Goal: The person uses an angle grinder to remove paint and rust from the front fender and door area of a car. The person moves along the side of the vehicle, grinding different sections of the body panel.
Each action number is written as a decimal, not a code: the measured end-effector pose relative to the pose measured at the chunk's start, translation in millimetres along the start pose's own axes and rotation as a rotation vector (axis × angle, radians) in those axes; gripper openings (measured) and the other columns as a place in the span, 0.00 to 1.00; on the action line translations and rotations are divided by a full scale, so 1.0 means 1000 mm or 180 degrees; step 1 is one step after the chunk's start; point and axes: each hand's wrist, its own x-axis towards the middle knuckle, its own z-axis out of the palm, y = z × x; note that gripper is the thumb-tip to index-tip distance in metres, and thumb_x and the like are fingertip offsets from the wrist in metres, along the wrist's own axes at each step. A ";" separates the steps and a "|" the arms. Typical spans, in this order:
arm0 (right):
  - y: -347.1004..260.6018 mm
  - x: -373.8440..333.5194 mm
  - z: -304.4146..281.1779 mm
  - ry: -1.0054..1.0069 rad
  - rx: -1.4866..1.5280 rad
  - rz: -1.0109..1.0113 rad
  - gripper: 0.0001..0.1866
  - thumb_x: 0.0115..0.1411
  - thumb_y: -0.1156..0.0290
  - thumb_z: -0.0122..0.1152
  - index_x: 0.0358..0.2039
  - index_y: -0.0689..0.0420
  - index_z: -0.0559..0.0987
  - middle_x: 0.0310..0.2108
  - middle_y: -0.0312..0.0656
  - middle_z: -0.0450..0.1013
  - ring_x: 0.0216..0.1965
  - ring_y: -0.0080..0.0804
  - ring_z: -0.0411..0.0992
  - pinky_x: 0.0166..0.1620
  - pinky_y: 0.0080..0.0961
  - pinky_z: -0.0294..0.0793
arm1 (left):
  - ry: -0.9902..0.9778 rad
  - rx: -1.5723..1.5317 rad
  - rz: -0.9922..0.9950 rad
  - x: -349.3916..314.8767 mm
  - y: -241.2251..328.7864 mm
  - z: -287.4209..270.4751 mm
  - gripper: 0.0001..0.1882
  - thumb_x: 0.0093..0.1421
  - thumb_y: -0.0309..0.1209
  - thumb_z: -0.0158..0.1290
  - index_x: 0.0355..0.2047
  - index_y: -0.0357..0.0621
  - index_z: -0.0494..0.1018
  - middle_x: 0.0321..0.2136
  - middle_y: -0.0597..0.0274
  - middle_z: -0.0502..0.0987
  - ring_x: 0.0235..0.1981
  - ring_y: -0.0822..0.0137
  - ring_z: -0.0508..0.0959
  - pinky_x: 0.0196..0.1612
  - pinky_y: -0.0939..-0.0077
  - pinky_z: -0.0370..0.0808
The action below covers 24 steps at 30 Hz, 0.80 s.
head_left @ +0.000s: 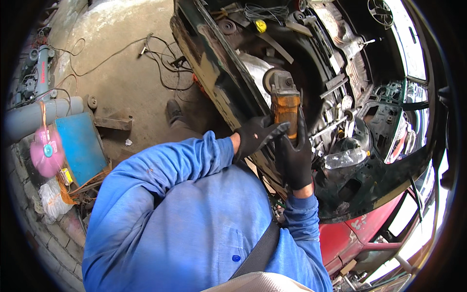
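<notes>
An angle grinder [286, 108] with a worn orange body and grey metal head is held over the open rear of a dark car body [219, 82]. Its disc [269, 80] shows edge-on at the left of the head. My right hand [294, 163], in a black glove, is closed around the lower end of the grinder, with a finger stretched along its right side. My left hand [255, 136], also gloved, reaches across from the left; its fingers lie over the grinder's lower body. The grinder's tail end is hidden by both hands.
Inside the car lie a yellow round thing [260, 26], coiled wire [267, 10], metal strips and a clear plastic bottle [346, 158]. Cables [168, 61] trail over the floor. At left are a blue panel [80, 146], pink bag [47, 151] and grey cylinder [44, 114].
</notes>
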 end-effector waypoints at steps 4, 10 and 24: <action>0.004 0.001 -0.002 0.0027 -0.0754 -0.0690 0.16 0.67 0.74 0.68 0.54 0.57 0.82 0.71 0.69 0.67 0.59 0.66 0.79 0.62 0.49 0.80 | 0.0186 0.0027 -0.0045 0.001 -0.003 0.005 0.30 0.76 0.53 0.60 0.62 0.37 0.79 0.45 0.62 0.85 0.45 0.75 0.79 0.53 0.71 0.78; 0.002 0.015 -0.002 0.0054 -0.0744 -0.0854 0.15 0.66 0.71 0.71 0.53 0.54 0.84 0.73 0.70 0.64 0.61 0.70 0.76 0.62 0.52 0.80 | 0.0368 -0.0087 0.0251 0.000 -0.001 0.003 0.30 0.76 0.53 0.60 0.59 0.36 0.79 0.44 0.62 0.84 0.47 0.74 0.80 0.54 0.72 0.79; -0.034 0.048 0.001 -0.0214 0.0212 -0.0369 0.30 0.74 0.72 0.63 0.71 0.73 0.69 0.54 0.56 0.79 0.51 0.38 0.83 0.56 0.35 0.82 | 0.0499 -0.0484 0.0795 -0.003 0.009 -0.012 0.24 0.81 0.44 0.54 0.66 0.39 0.75 0.50 0.57 0.81 0.52 0.69 0.82 0.58 0.70 0.80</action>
